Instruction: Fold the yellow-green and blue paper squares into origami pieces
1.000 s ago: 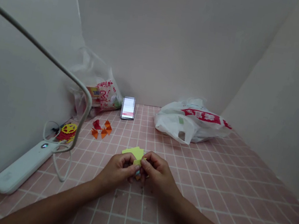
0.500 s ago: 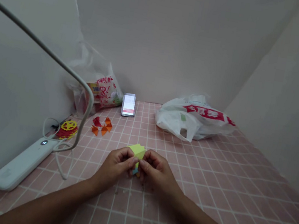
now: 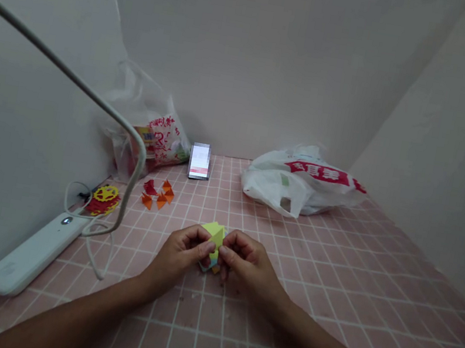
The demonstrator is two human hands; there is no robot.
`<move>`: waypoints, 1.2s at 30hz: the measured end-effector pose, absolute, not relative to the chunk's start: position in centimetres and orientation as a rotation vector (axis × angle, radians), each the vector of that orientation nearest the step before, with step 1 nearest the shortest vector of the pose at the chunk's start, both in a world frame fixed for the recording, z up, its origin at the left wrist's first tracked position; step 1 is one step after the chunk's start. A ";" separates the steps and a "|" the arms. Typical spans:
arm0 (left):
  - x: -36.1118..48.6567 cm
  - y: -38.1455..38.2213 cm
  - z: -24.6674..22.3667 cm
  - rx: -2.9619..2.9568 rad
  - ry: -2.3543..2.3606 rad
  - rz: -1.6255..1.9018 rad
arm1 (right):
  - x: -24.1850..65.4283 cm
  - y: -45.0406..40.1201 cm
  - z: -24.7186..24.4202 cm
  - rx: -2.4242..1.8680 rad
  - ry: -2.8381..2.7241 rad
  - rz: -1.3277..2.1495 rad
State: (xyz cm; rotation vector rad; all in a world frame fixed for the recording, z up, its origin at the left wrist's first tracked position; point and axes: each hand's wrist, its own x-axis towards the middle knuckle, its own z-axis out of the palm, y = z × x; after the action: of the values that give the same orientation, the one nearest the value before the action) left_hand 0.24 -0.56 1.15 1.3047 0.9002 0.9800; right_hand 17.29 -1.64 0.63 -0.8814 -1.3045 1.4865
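Observation:
A small piece of folded yellow paper (image 3: 217, 235) is between my two hands, above the tiled tabletop. My left hand (image 3: 187, 248) pinches its left side with thumb and fingers. From the other side, my right hand (image 3: 247, 259) pinches the right edge of the same paper, thumb close to the left thumb. Bits of light blue and orange show under the yellow paper, partly hidden by the fingers; I cannot tell whether they belong to it. Further off to the left lie several small folded orange paper pieces (image 3: 161, 200) and a red one (image 3: 150, 187).
At the back stand a lit phone (image 3: 199, 161) and a clear plastic bag (image 3: 166, 142). A white plastic bag (image 3: 275, 187) lies back right. Along the left wall are a white power strip (image 3: 29, 256), a looping grey cable (image 3: 139, 161) and yellow and red cut-outs (image 3: 105, 194). Tiny scraps dot the pink surface.
The yellow paper has turned slightly between my fingers, so a pointed fold now faces up. Both hands stay close together in nearly the same place.

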 end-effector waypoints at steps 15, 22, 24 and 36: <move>0.3 -0.6 1.4 1.323 0.843 1.034 | 17.6 -1.9 0.9 -1.008 -1.698 0.948; 0.1 -0.4 1.4 1.424 0.887 1.088 | 17.7 -2.1 1.0 -0.989 -1.768 0.832; 0.0 -0.4 1.5 1.473 0.904 1.107 | 17.8 -2.0 1.0 -0.990 -1.805 0.788; 0.1 -0.8 1.5 1.300 0.806 1.055 | 17.5 -2.3 1.7 -0.973 -1.707 1.049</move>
State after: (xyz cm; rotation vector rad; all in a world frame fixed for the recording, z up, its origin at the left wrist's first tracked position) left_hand 0.10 -0.79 1.47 1.2996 0.8063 1.0546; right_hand 17.53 -2.32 1.66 -0.9733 -1.7070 1.0491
